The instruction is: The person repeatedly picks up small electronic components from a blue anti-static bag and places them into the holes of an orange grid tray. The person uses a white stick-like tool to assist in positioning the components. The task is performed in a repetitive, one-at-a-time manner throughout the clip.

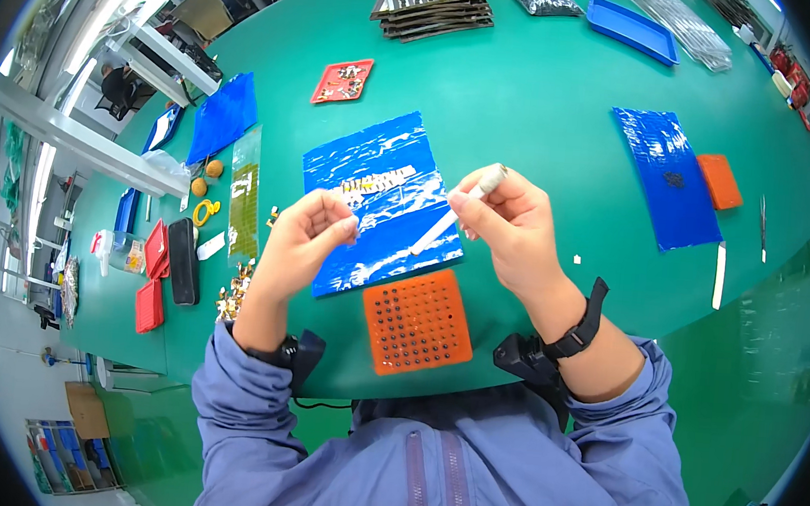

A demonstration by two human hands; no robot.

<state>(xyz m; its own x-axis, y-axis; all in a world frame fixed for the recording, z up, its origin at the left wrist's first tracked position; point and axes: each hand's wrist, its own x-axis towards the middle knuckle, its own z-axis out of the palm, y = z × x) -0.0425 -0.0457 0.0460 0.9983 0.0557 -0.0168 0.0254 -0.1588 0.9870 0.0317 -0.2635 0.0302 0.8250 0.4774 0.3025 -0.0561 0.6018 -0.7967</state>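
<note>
My right hand (512, 223) grips a slim white stick-like tool (437, 232) whose upper end looks wrapped in off-white tape. The tool's narrow end points down and left over a shiny blue sheet (396, 243). My left hand (306, 245) hovers at that sheet's left part, thumb and fingertips pinched together; whatever sits between them is too small to make out. Several small pale and brassy parts (372, 184) lie in a row on the blue sheet. Close to my body is an orange block (417, 322) with rows of holes, many with small dark pieces in them.
A red tray (342, 82) of small parts lies beyond the sheet. Loose brassy parts (233, 292) are by my left forearm. To the right are another blue sheet (668, 179), an orange block (720, 181) and tweezers (763, 229). Stacked dark trays (434, 8) stand at the back.
</note>
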